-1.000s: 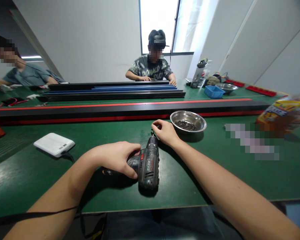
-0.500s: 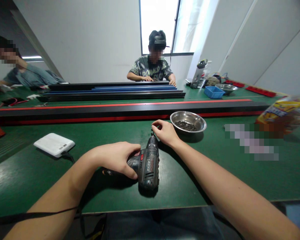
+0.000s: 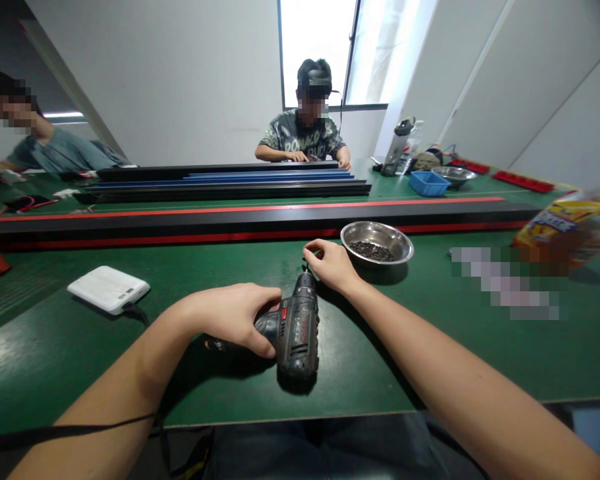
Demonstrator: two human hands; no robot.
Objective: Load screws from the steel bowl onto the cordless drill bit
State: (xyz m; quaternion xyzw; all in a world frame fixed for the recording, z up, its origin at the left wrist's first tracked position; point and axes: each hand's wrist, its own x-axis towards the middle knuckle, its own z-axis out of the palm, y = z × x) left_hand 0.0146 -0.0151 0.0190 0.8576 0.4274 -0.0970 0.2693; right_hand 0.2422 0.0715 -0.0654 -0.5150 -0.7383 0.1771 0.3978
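My left hand (image 3: 243, 317) is wrapped around the grip of a black cordless drill (image 3: 299, 333), which lies on its side on the green table, its nose pointing away from me. At the front of the drill, my right hand (image 3: 330, 263) is closed in a pinch, thumb and index finger beside the bit. Whatever sits between those fingertips is too small and dark to make out. Just beyond the right hand stands a steel bowl (image 3: 404, 252) with many small dark pieces, which look like screws, in its bottom.
A long black-and-red strip (image 3: 260, 223) crosses the table beyond my hands. A white power bank (image 3: 109, 289) with a cable lies left. Right are a snack bag (image 3: 567, 227) and a blue basket (image 3: 429, 184). One person (image 3: 305, 137) works opposite; another (image 3: 55, 150) sits left.
Both hands and the drill keep almost the same place. The dark bit area at my right fingertips looks slightly different. The person opposite has shifted a little.
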